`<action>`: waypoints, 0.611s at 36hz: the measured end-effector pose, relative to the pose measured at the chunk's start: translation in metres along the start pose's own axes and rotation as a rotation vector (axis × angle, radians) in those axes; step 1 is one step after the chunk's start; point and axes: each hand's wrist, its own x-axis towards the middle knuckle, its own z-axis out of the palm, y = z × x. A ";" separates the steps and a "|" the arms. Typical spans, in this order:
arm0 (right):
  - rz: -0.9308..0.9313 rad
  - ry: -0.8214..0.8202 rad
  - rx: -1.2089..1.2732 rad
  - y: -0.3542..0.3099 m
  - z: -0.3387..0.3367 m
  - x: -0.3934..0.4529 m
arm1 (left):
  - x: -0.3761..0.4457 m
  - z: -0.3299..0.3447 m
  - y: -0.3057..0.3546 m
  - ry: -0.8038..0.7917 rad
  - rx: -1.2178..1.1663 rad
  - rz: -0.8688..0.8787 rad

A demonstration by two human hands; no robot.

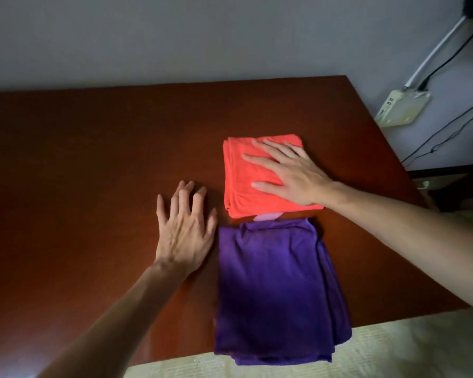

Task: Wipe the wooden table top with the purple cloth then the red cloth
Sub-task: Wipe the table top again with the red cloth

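We see the right hand (290, 173) pressing flat, fingers straight and spread, on the folded red cloth (241, 181) toward the wooden table's (93, 159) far right corner. The left hand (185, 230) rests on bare wood, fingers apart. The purple cloth (273, 290) overhangs the near edge. We find no readable writing.
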 end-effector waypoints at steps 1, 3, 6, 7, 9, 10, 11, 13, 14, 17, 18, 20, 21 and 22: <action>-0.022 -0.017 0.004 0.009 -0.002 0.005 | 0.003 0.002 0.001 -0.009 0.007 0.013; -0.048 -0.056 0.002 0.028 -0.003 0.017 | 0.005 0.003 0.001 -0.036 0.015 0.030; -0.068 -0.107 0.010 0.063 -0.011 0.041 | 0.006 0.001 0.001 -0.092 0.021 0.074; -0.069 -0.112 -0.002 0.072 -0.014 0.046 | 0.003 -0.002 0.002 -0.103 0.030 0.086; -0.072 -0.133 -0.022 0.098 -0.018 0.065 | 0.003 -0.004 0.004 -0.134 0.056 0.085; -0.073 -0.144 -0.028 0.109 -0.020 0.076 | 0.004 -0.004 0.004 -0.145 0.069 0.080; -0.061 -0.159 -0.030 0.119 -0.021 0.086 | 0.004 -0.004 0.003 -0.152 0.078 0.076; -0.013 -0.171 -0.025 0.138 -0.022 0.105 | 0.005 -0.003 0.003 -0.157 0.084 0.069; 0.018 -0.160 -0.018 0.145 -0.022 0.114 | 0.005 -0.002 0.002 -0.155 0.086 0.063; 0.154 -0.116 -0.007 0.158 -0.023 0.134 | 0.006 0.000 0.001 -0.157 0.090 0.069; 0.205 -0.107 -0.004 0.159 -0.022 0.138 | 0.007 0.001 0.000 -0.155 0.087 0.068; 0.288 -0.091 0.011 0.158 -0.021 0.141 | 0.007 0.000 -0.001 -0.153 0.080 0.070; 0.312 -0.080 0.018 0.156 -0.021 0.140 | 0.007 0.000 -0.001 -0.148 0.074 0.072; 0.323 -0.071 0.021 0.155 -0.020 0.139 | 0.008 0.000 -0.001 -0.145 0.067 0.072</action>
